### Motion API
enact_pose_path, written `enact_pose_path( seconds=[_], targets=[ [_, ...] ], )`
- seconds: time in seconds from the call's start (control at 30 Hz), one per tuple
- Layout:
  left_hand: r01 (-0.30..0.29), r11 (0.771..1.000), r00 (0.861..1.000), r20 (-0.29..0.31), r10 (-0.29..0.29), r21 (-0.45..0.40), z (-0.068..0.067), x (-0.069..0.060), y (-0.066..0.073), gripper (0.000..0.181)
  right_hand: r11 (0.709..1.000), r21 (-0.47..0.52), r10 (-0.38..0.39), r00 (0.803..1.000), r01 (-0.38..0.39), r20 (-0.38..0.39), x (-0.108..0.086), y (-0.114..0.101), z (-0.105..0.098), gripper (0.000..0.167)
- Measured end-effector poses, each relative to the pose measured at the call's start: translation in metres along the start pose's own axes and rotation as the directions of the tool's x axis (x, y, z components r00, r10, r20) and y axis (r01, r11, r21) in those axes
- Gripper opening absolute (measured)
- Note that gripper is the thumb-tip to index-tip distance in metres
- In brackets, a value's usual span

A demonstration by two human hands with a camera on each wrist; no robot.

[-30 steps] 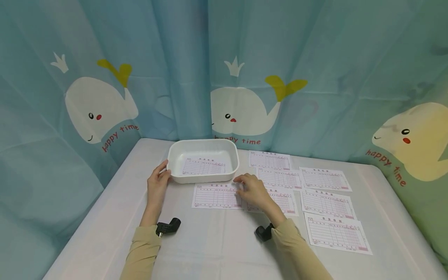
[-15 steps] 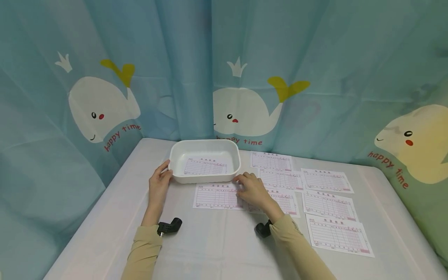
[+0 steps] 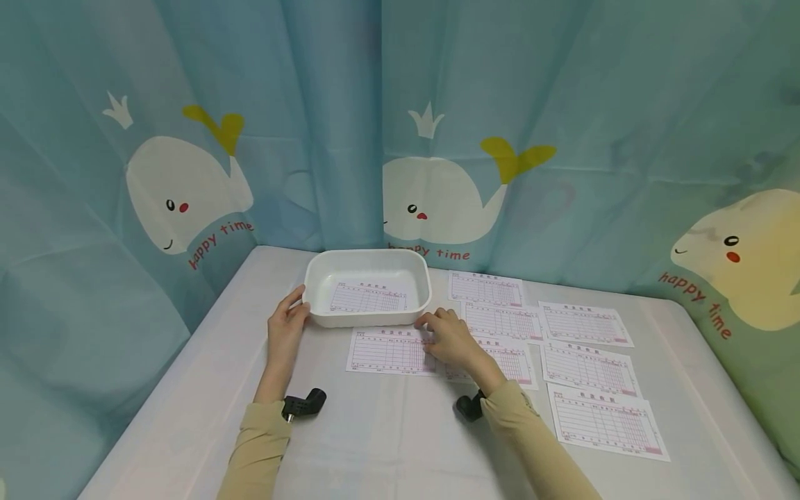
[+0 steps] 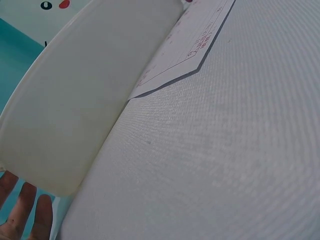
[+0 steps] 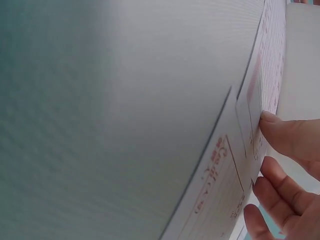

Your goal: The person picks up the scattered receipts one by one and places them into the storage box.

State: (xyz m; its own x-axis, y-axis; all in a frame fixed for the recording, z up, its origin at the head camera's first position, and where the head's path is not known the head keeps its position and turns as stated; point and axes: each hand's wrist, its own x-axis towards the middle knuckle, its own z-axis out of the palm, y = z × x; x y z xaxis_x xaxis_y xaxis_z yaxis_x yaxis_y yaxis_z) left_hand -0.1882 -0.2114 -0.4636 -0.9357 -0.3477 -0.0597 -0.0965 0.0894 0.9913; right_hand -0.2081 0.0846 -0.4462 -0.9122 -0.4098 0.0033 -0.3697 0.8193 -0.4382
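Note:
A white rectangular tray stands at the back left of the table, one printed receipt slip lying inside. My left hand rests against its left end; in the left wrist view, extended fingers show beside the tray wall. My right hand is at the tray's near right corner, over the seam between a front slip and the slip to its right. The right wrist view shows the thumb by the overlapping slip edges, apart from the fingers, with nothing pinched.
More slips lie right of the tray: a back one, one below it, and a right-hand column with a top slip, a middle slip and a front slip. A whale-print curtain hangs behind the table.
My right hand has shifted very slightly left at the tray's corner. The whole view drifts a little to the right; the tray, slips and left hand otherwise keep their places.

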Motion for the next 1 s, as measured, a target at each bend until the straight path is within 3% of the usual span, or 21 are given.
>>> enact_pose_path(
  seconds=[0.27, 0.53, 0.77, 1.0],
  targets=[
    [-0.007, 1.000, 1.000, 0.013, 0.007, -0.016, 0.000, -0.001, 0.001, 0.046, 0.999, 0.035, 0.002, 0.999, -0.001, -0.033, 0.000, 0.002, 0.003, 0.038],
    [-0.007, 1.000, 1.000, 0.006, 0.007, -0.022, 0.000, -0.001, 0.001, 0.046, 0.989, 0.133, -0.062, 0.995, 0.072, -0.080, -0.005, 0.003, 0.003, 0.037],
    [-0.004, 1.000, 1.000, 0.001, 0.004, -0.008, -0.001, -0.001, 0.000, 0.046, 0.968, 0.252, -0.006, 0.999, 0.014, -0.031, -0.006, 0.004, 0.002, 0.038],
    [-0.009, 1.000, 1.000, 0.008, 0.009, -0.007, 0.000, -0.001, 0.000, 0.045, 0.951, 0.308, -0.003, 0.999, 0.017, -0.043, -0.011, 0.001, -0.002, 0.038]
  ],
)
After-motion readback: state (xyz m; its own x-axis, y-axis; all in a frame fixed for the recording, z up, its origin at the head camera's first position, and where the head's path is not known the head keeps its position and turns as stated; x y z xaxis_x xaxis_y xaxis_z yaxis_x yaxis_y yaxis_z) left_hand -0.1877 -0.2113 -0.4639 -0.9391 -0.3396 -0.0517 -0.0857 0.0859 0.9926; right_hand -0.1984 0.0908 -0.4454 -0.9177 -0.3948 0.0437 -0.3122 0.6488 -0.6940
